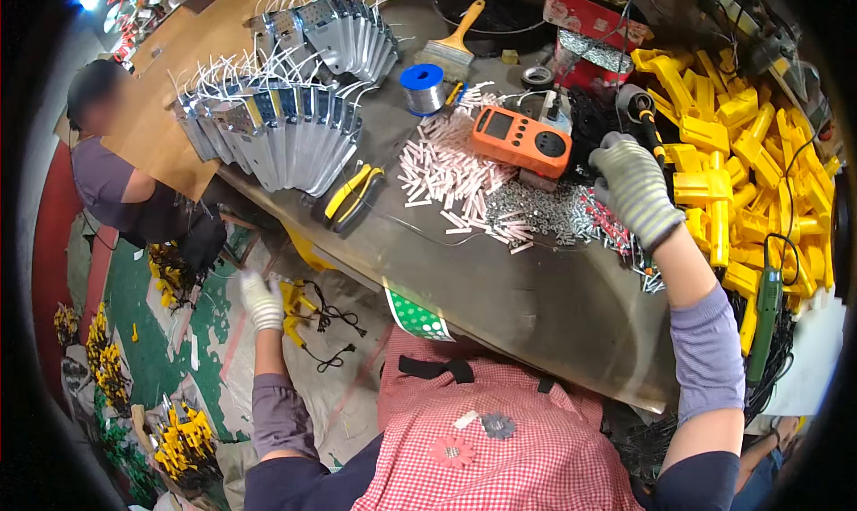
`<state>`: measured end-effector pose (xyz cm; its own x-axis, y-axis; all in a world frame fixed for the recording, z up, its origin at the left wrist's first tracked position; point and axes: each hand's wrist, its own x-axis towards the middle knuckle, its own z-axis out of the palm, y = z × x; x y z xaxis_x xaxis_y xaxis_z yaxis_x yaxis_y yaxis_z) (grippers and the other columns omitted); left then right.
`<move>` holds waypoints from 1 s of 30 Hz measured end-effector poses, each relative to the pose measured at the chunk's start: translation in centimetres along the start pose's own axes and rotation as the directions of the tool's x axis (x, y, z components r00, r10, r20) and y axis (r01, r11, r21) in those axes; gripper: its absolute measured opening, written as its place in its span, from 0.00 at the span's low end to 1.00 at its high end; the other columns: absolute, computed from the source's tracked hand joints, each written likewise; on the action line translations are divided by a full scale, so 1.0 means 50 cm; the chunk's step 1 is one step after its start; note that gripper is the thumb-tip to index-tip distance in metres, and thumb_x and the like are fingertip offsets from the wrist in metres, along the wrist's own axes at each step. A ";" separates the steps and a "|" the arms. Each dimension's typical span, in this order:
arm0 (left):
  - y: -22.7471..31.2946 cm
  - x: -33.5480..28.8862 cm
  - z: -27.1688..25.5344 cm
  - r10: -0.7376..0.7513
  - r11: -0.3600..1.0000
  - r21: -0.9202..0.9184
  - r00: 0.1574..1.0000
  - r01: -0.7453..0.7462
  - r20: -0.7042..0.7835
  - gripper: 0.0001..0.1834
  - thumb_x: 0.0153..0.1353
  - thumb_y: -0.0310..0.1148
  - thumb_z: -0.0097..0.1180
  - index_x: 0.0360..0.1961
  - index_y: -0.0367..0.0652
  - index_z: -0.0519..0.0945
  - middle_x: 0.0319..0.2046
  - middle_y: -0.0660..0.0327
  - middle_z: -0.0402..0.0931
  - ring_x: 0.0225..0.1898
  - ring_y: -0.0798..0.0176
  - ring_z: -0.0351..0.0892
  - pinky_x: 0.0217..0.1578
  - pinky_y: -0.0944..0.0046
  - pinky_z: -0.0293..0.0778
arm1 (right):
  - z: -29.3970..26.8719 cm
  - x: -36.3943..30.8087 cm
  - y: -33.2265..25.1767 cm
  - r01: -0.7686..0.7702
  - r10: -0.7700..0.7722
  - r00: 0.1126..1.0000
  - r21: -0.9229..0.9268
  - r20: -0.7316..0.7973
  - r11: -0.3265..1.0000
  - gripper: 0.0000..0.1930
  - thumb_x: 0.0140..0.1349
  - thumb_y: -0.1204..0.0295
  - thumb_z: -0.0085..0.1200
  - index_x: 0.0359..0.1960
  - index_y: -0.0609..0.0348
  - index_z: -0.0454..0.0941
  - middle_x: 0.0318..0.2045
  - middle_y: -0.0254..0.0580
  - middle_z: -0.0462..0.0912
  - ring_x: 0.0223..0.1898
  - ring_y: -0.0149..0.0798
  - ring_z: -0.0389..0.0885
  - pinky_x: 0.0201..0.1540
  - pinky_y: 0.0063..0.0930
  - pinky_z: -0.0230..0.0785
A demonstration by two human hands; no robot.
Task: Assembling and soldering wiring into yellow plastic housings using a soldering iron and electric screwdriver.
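Note:
My right hand (636,188), in a striped knitted glove, is over the right side of the workbench with its fingers curled. It is beside a heap of black parts (585,123) and an orange multimeter (522,142); whatever it grips is hidden. A yellow-and-black handle (653,134) stands just beyond it. Off the bench's left edge, my left hand (260,302) is gloved too and smeared by motion, so its fingers do not show clearly. Near it are yellow housings (297,302) with black plug cords (335,313); I cannot tell whether the hand touches them.
Yellow plastic housings (714,154) are piled at the right, beside a green tool (765,324). Metal plates with white wires (277,132), pliers (351,196), a solder spool (423,89), a brush (455,42) and pale sleeves (442,167) lie on the bench (500,306). A person (116,167) sits at the left.

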<state>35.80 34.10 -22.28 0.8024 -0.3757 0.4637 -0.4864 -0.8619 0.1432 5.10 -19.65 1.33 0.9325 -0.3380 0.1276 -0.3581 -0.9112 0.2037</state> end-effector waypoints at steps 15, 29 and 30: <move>0.488 0.286 -0.328 -0.015 0.654 -0.727 0.957 -0.210 -0.289 0.30 0.46 0.32 0.74 0.51 0.37 0.77 0.43 0.58 0.82 0.44 0.59 0.80 0.48 0.59 0.75 | -0.032 -0.351 -0.025 -0.068 0.319 0.940 0.852 -0.120 0.519 0.23 0.47 0.67 0.65 0.45 0.60 0.72 0.46 0.46 0.80 0.41 0.40 0.78 0.48 0.31 0.71; 0.852 0.072 -0.367 0.934 0.356 -0.726 0.242 -0.588 0.262 0.59 0.32 0.59 0.73 0.66 0.41 0.66 0.57 0.46 0.65 0.59 0.41 0.65 0.62 0.41 0.58 | 0.030 -0.479 -0.081 -0.186 0.514 0.839 0.982 0.182 -0.044 0.32 0.49 0.69 0.67 0.58 0.59 0.71 0.46 0.40 0.82 0.44 0.33 0.80 0.44 0.26 0.72; 0.875 0.062 -0.370 0.937 0.348 -0.700 0.222 -0.623 0.269 0.57 0.31 0.58 0.73 0.64 0.41 0.68 0.57 0.49 0.65 0.60 0.43 0.64 0.62 0.42 0.56 | 0.028 -0.477 -0.082 -0.198 0.497 0.846 0.979 0.191 -0.040 0.32 0.49 0.69 0.67 0.58 0.60 0.71 0.47 0.41 0.82 0.45 0.34 0.80 0.45 0.26 0.72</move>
<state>10.61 1.52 1.61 -0.1850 -0.9827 0.0019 -0.9118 0.1724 0.3728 -15.61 -8.20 -3.88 0.6202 -0.7841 0.0237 -0.1233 -0.1272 -0.9842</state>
